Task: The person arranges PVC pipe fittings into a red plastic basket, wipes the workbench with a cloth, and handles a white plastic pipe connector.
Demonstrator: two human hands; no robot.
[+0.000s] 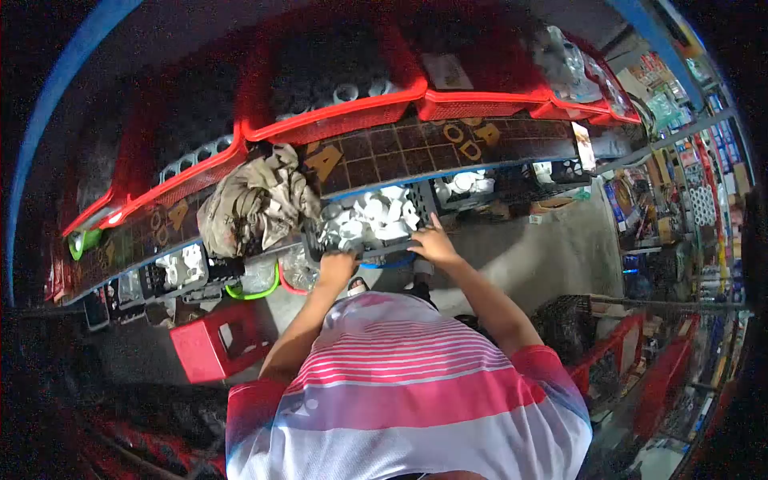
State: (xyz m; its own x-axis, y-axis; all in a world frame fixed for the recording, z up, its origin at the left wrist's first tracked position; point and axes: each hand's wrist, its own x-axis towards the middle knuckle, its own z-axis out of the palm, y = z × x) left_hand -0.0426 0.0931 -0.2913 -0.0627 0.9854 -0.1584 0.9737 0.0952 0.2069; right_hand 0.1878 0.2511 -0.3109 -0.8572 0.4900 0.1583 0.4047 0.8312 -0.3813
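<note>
A dark plastic basket (423, 202) full of white plastic pipe fittings (376, 216) is in front of my body, against the edge of the shelf. My left hand (339, 266) is closed over the basket's near left corner. At the near right corner, my right hand (434, 243) grips the rim, with one finger stretched up along the side. Both hands' undersides are hidden. Just left of the basket, a crumpled beige cloth (260, 200) hangs over the shelf front.
Red baskets (336, 114) line the shelf above, some holding pipe pieces. More dark baskets with white fittings (466, 184) sit to the right and left. A red stool (220, 340) stands on the floor at left. Packed store racks (704, 200) rise at right.
</note>
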